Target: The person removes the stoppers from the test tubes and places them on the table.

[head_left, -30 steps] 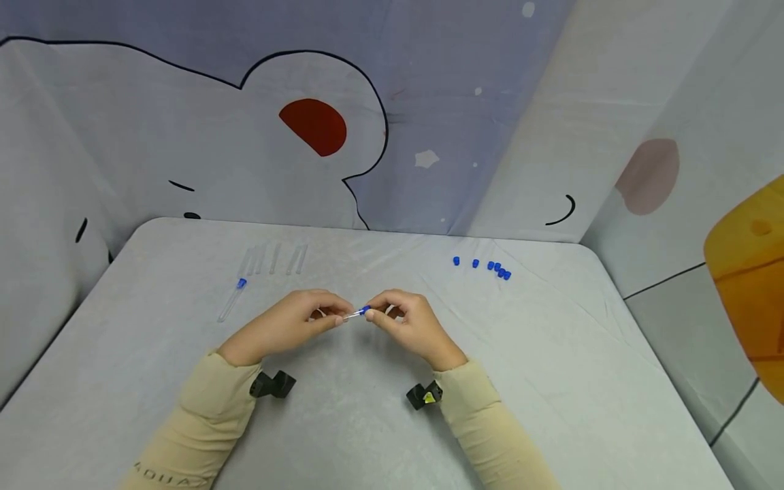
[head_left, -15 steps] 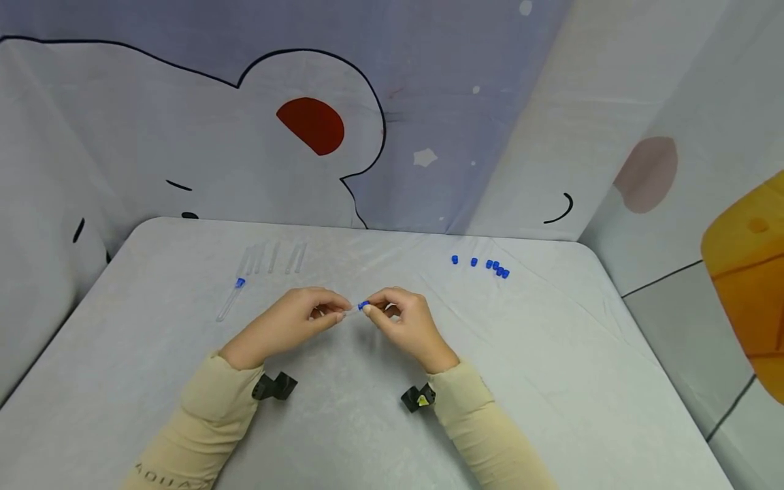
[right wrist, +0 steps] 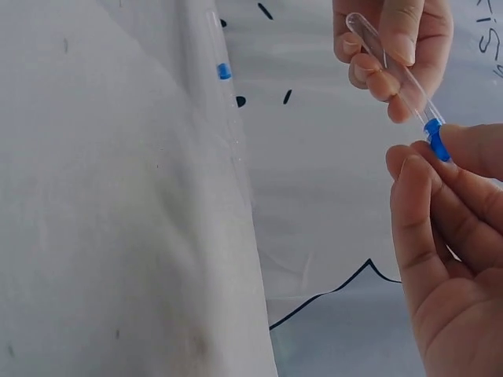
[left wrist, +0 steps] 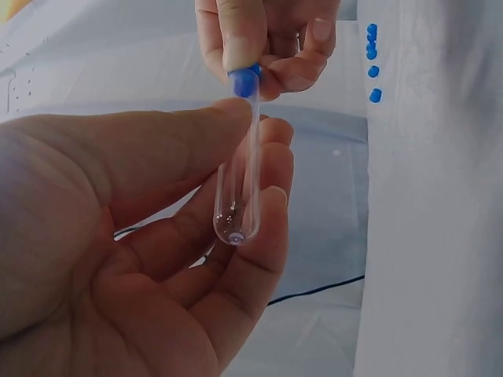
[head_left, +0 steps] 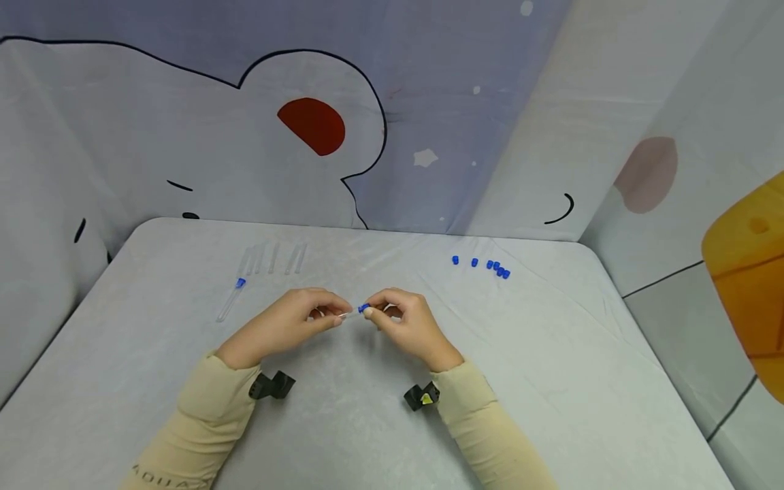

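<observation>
Above the middle of the table, my left hand (head_left: 306,316) pinches a clear test tube (left wrist: 238,200) between thumb and fingers, its rounded bottom toward my palm. My right hand (head_left: 407,323) holds the blue cap (right wrist: 436,141) at the tube's mouth with thumb and fingertips. The cap's lower part sits in the mouth, as the left wrist view shows. Both hands face each other, with the tube spanning the short gap between them.
A capped test tube (head_left: 231,299) lies at the left of the white table (head_left: 551,381). Behind it lie several uncapped tubes (head_left: 272,258) in a row. Several loose blue caps (head_left: 490,264) lie at the back right. Printed cloth (head_left: 465,136) hangs behind.
The right hand and the cap shift slightly, up and then back down a little. Both hands keep their grips; the tubes and caps on the table stay where they were.
</observation>
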